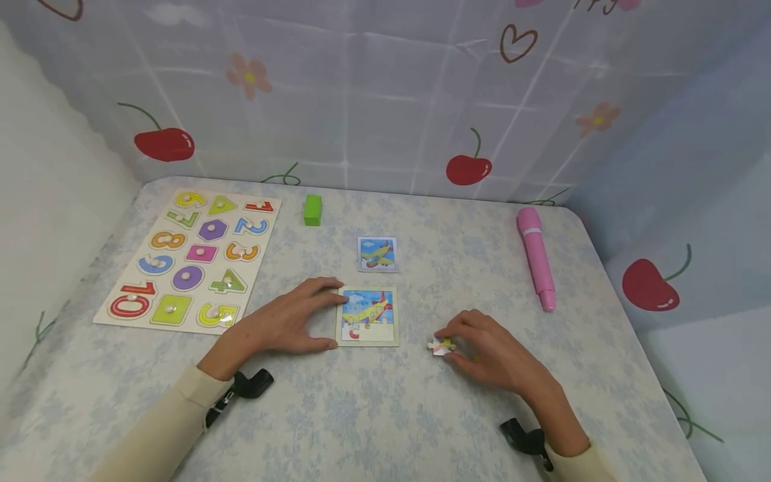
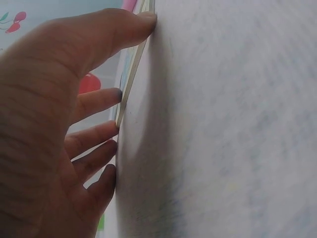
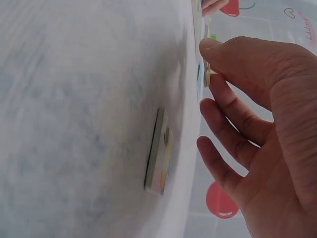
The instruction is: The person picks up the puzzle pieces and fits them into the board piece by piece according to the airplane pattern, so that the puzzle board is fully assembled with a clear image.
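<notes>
My left hand (image 1: pixel 289 321) lies at the left side of a small square puzzle board (image 1: pixel 397 321), thumb at the near corner and fingers spread toward the far corner. One fingertip overlaps the airplane picture; the fingers are fairly straight. Part of the picture's lower area shows white. To the right, my right hand (image 1: pixel 494 351) pinches a jigsaw piece (image 1: pixel 441 346) with pink and yellow print between thumb and index finger; its other fingers are loosely bent. In the right wrist view, another jigsaw piece (image 3: pixel 159 153) lies on the table near this hand.
Beyond the board lies a card with the airplane picture (image 1: pixel 377 254). A green block (image 1: pixel 312 210) stands further back. At left is a number-and-shape peg board (image 1: pixel 201 281); at right lies a pink cylinder (image 1: pixel 536 258). A patterned curtain (image 1: pixel 373 100) hangs behind the table.
</notes>
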Available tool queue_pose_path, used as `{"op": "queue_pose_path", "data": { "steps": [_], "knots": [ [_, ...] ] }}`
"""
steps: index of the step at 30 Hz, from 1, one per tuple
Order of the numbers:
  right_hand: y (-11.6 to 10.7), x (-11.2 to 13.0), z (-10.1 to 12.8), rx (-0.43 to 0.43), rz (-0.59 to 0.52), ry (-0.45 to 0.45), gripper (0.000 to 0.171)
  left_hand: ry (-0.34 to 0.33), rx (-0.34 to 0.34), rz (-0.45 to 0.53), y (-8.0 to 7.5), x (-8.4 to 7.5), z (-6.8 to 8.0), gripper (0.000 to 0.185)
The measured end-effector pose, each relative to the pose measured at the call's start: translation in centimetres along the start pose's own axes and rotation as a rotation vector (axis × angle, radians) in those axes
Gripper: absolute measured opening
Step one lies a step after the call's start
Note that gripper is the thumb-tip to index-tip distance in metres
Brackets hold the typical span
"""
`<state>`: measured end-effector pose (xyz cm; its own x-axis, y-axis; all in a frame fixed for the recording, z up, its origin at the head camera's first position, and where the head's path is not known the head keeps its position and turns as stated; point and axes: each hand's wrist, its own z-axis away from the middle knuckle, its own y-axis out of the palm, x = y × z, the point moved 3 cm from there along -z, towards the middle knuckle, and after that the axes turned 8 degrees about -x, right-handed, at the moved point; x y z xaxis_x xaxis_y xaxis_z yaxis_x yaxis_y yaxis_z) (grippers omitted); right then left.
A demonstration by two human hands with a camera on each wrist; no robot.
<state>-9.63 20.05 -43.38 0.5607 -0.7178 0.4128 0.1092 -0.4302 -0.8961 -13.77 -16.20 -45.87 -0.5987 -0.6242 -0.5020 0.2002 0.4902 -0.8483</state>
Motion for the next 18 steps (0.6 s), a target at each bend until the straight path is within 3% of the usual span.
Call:
{"op": "queue_pose_path", "data": {
  "steps": [5,18],
  "knots": [
    [0.5,0.3,-0.4,-0.006,-0.033,-0.014,0.031,0.000,0.002,0.005,0.0,0.0,0.0,0.074],
    [1.1,2.1,-2.8,-0.034,-0.023,-0.148,0.029,0.000,0.005,0.000,0.1,0.1,-0.1,0.075]
  ]
}}
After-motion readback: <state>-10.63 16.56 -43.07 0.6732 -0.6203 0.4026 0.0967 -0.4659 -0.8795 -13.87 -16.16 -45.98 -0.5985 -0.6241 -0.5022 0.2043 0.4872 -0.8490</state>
